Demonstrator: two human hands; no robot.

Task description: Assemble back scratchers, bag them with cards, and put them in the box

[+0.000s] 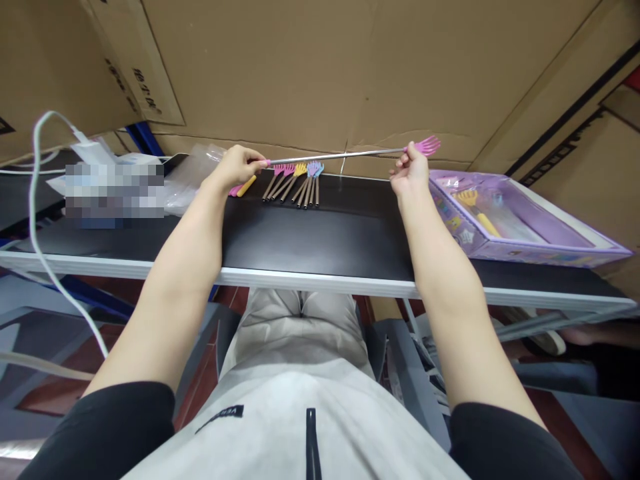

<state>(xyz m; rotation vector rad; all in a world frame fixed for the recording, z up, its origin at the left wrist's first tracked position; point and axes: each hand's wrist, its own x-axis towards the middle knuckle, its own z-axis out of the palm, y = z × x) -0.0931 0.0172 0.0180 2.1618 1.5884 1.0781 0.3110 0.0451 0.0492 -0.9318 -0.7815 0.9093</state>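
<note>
A telescopic back scratcher (pixel 340 156) is stretched out between my hands above the black table (pixel 320 243), its thin metal rod drawn long. My left hand (pixel 239 165) pinches the pink end of the rod. At the other end, my right hand (pixel 413 172) is closed around the rod just below the pink claw-shaped head (pixel 429 145). Beneath the rod lies a row of several claw heads on short brown-grey stems, with pink, yellow (pixel 299 169), purple (pixel 313 168) and blue ones. Beside my left wrist are a yellow handle (pixel 247 186) and a pink handle (pixel 234 191).
An open purple box (pixel 540 250) on the right holds a bagged yellow back scratcher (pixel 483 217). To the left lie clear plastic bags (pixel 187 180) and a white cable (pixel 34 200). Cardboard (pixel 320 73) walls the far side. A person's shoe (pixel 547 341) shows below right.
</note>
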